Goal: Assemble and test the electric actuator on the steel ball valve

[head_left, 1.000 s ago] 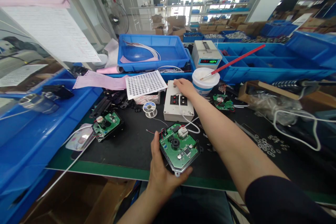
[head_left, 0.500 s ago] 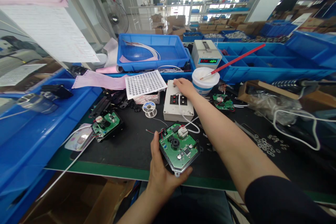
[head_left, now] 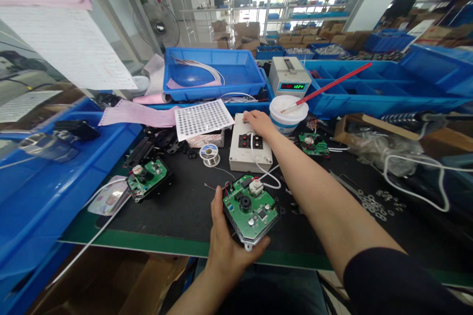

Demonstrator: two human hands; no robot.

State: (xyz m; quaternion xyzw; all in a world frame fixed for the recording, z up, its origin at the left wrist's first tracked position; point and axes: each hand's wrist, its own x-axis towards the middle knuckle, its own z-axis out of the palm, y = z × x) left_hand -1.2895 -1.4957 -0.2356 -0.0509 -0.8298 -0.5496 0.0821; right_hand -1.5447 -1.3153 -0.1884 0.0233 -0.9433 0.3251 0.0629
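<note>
Cradling the green circuit board [head_left: 254,224] from below and along its left edge, the left hand [head_left: 226,251] grips its dark housing, thumb and fingers spread to opposite sides, above the near part of the black bench mat [head_left: 185,216]. The component side faces up, slightly tilted toward the viewer. A hold by the rim like this suits the work, since it leaves the round black part [head_left: 245,204] and the white connector [head_left: 256,187] untouched. Thin loose leads [head_left: 210,187] stick out past the far left corner; their ends are best kept off bare metal (they are too small here to tell whether they touch anything).

Beyond the board, a white cable [head_left: 253,151] loops over the grey box [head_left: 250,163]; leaving it slack would spare its joints. The solder spool [head_left: 210,156] stands just left of the box. At the box's far end rests the right hand [head_left: 259,124], fingers bent over the top; whether they pinch something there, I cannot tell. A light, steady touch seems wise. Farther back, beyond the white tub [head_left: 285,120], a meter [head_left: 288,75] shows lit digits worth watching.
</note>
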